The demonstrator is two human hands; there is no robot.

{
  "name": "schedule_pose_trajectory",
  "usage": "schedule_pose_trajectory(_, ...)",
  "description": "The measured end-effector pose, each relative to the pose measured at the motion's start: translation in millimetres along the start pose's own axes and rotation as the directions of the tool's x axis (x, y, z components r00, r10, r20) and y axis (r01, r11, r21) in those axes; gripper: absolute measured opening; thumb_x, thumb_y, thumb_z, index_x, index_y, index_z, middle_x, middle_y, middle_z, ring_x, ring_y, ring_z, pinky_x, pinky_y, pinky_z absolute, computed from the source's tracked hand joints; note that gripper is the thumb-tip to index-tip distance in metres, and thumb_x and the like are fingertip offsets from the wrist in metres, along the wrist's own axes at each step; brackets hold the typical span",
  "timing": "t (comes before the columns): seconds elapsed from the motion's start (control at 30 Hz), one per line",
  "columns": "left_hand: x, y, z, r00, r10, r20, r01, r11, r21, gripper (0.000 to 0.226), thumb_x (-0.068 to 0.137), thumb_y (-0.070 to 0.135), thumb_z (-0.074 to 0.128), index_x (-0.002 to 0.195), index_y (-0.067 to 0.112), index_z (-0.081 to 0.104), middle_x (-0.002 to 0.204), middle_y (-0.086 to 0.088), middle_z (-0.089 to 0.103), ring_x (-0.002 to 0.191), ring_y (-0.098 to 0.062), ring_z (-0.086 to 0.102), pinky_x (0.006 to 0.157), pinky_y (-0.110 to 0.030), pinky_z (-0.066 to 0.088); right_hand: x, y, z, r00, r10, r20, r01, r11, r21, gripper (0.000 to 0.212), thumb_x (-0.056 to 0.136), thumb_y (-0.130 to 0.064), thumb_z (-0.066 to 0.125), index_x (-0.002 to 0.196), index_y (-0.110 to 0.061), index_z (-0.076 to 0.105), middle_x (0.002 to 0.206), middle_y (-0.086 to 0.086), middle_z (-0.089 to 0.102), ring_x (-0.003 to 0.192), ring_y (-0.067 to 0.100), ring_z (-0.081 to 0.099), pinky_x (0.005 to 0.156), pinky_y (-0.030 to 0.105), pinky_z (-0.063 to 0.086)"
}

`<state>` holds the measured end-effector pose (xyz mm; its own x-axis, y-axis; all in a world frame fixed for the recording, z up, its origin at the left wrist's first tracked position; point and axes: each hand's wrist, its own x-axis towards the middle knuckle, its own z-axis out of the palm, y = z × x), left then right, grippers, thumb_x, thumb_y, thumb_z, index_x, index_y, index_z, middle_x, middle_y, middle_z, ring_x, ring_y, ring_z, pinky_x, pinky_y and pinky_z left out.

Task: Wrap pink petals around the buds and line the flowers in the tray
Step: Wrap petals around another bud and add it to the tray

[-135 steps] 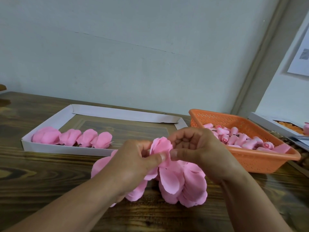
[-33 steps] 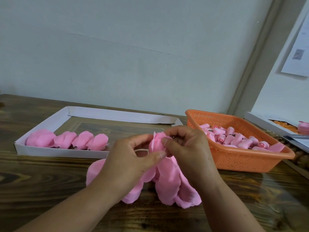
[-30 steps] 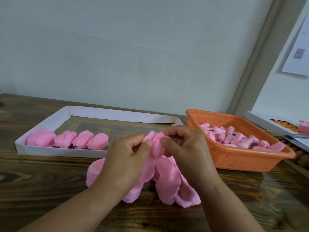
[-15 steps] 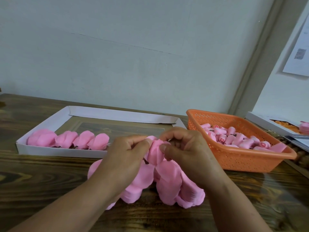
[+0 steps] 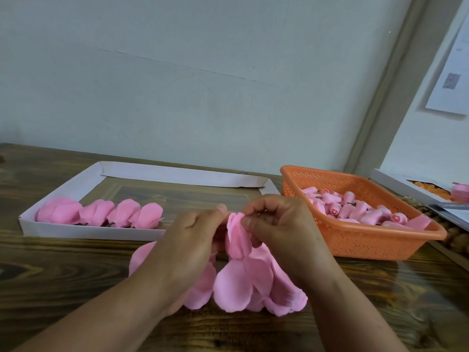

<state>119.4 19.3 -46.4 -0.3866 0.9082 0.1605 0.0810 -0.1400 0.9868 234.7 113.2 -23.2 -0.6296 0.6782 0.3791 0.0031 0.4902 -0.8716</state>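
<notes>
Half-wrapped flower [image 5: 237, 236] held above the tabletop [image 5: 63, 273], front centre, between both hands. Right hand [image 5: 281, 232] grip: thumb and fingertips pinching the top edge of the outer petal. Left hand [image 5: 189, 243] grip: fingers curled round the flower's left side, thumb up by the top; exact contact hidden behind the hand. Bud inside not visible, covered by petals and fingers.

Directly below: loose pink petals [image 5: 243, 283] piled on the tabletop, partly hidden under both wrists, spreading left behind the left hand.

Behind left: white tray [image 5: 88, 232], low cardboard walls. Four finished flowers [image 5: 101, 212] in a row along its near wall, left end, touching one another. Tray's right near corner blocked by the left hand.

Right: orange basket [image 5: 368, 242], perforated sides, holding rolled pink buds [image 5: 355, 209], many, lying jumbled. Basket just beside the right hand, near left corner partly covered by the knuckles.

Far right edge: second white tray [image 5: 396, 182] with orange contents, one pink flower [image 5: 460, 191] on it, cropped. Paper sheet [image 5: 454, 72] on the wall above.
</notes>
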Motion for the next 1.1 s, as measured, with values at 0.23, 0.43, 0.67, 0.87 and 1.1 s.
schedule_pose_trajectory(0.23, 7.9, -3.2, -8.1, 0.989, -0.060, 0.133, 0.082, 0.983, -0.167, 0.027, 0.094, 0.005, 0.049, 0.099, 0.009, 0.075, 0.103, -0.014, 0.073, 0.103, -0.026, 0.068, 0.088, -0.034, 0.056, -1.8, -3.6, 4.5, 0.996, -0.050, -0.073, 0.047, 0.998, -0.051, 0.026, 0.081, 0.009, 0.061, 0.069, -0.015, 0.065, 0.059, 0.006, 0.060, 0.053, 0.016, 0.052, 0.055, 0.035, 0.048)
schedule_pose_trajectory(0.43, 8.9, -7.9, -8.4, 0.992, -0.100, 0.075, 0.113, 0.973, -0.201, 0.030, 0.073, 0.023, 0.061, 0.097, 0.011, 0.076, 0.098, -0.018, 0.073, 0.098, -0.028, 0.070, 0.085, -0.033, 0.057, -3.6, -4.2, 9.5, 0.993, -0.087, -0.075, 0.076, 0.988, -0.137, 0.022, 0.081, 0.003, 0.065, 0.069, -0.015, 0.065, 0.060, 0.006, 0.060, 0.053, 0.017, 0.054, 0.055, 0.038, 0.049)
schedule_pose_trajectory(0.67, 4.3, -5.9, -5.7, 0.987, -0.141, 0.077, 0.152, 0.976, -0.159, 0.036, 0.072, 0.030, 0.061, 0.098, 0.011, 0.076, 0.101, -0.022, 0.071, 0.103, -0.034, 0.066, 0.095, -0.038, 0.053, -2.8, -0.4, 8.8, 0.995, -0.068, -0.074, 0.054, 0.984, -0.171, 0.018, 0.081, 0.002, 0.064, 0.071, -0.012, 0.066, 0.063, 0.008, 0.060, 0.058, 0.024, 0.056, 0.059, 0.039, 0.050)
schedule_pose_trajectory(0.87, 2.9, -7.0, -2.4, 0.989, -0.113, 0.097, 0.131, 0.969, -0.208, 0.022, 0.078, 0.024, 0.060, 0.077, 0.010, 0.077, 0.077, -0.012, 0.072, 0.081, -0.025, 0.070, 0.083, -0.033, 0.058, -2.7, -0.6, 1.8, 0.999, 0.039, -0.003, -0.039, 0.998, -0.046, 0.015, 0.080, 0.004, 0.064, 0.072, -0.008, 0.066, 0.048, 0.000, 0.059, 0.046, 0.010, 0.056, 0.050, 0.023, 0.047)
schedule_pose_trajectory(1.1, 6.1, -6.4, -7.0, 0.984, -0.161, 0.082, 0.170, 0.977, -0.124, 0.054, 0.074, 0.024, 0.064, 0.128, 0.027, 0.054, 0.100, -0.005, 0.075, 0.097, -0.020, 0.071, 0.090, -0.036, 0.053, -1.6, -1.0, -3.8, 0.990, 0.077, 0.116, -0.083, 0.996, 0.046, 0.017, 0.081, 0.006, 0.065, 0.080, -0.010, 0.065, 0.057, 0.004, 0.062, 0.048, 0.013, 0.057, 0.053, 0.023, 0.047)
